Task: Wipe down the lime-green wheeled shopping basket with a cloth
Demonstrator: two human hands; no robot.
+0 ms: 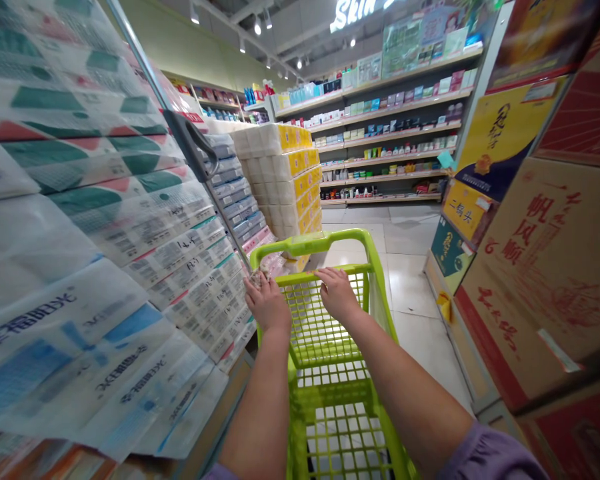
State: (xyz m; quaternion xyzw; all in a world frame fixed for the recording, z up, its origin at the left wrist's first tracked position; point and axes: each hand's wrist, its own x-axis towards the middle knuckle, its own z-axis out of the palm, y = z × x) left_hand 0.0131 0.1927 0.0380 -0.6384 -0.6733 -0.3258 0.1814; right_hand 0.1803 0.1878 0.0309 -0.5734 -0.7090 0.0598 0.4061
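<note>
A lime-green plastic shopping basket (300,397) with grid walls stands in front of me, its raised handle frame (353,235) at the far end. My left hand (270,308) is closed over the left corner of its far rim. By those fingertips is a small crumpled greyish-brown bit (261,269), perhaps cloth. A metal pole (233,232) with a dark grey plastic grip (190,145) slants down to this corner; whether my left hand touches it, I cannot tell. My right hand (337,293) has its fingers curled over the middle of the same rim.
Stacked tissue packs (180,267) rise close on the left, with yellow-and-white paper packs (280,167) beyond. On the right stand piled cartons (550,267). A tiled aisle (410,293) runs ahead between them to shelves of small boxes and bottles (385,127).
</note>
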